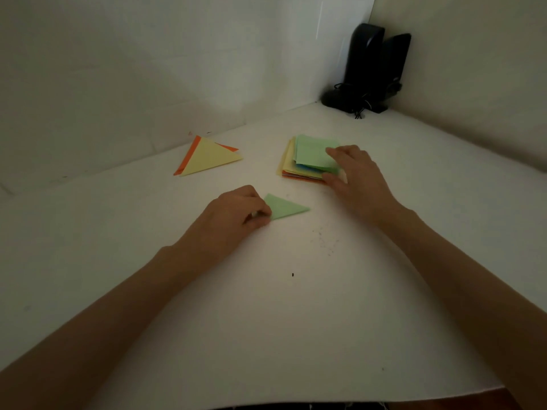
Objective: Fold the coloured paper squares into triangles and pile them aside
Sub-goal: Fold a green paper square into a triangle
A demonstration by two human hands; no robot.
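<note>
Green triangle [285,207] is being pinched at its left corner by L grip [236,216] at mid desk [296,321], while R grip [355,170], fingers straight, nothing clasped, is being rested on top green sq. [310,152] of paper stack [287,167].

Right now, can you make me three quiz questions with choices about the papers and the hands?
1. Where is the pile of folded triangles?
A) left of the stack of squares
B) on top of it
C) right of it

2. What colour is the pile's top triangle?
A) blue
B) yellow
C) red

3. What is the left hand doing?
A) lying flat
B) pinching the green triangle
C) waving in the air

Answers:
1 A, the pile lies left of the stack.
2 B, yellow lies over orange.
3 B, its fingers pinch the triangle's corner, while the right hand rests on the stack.
</note>
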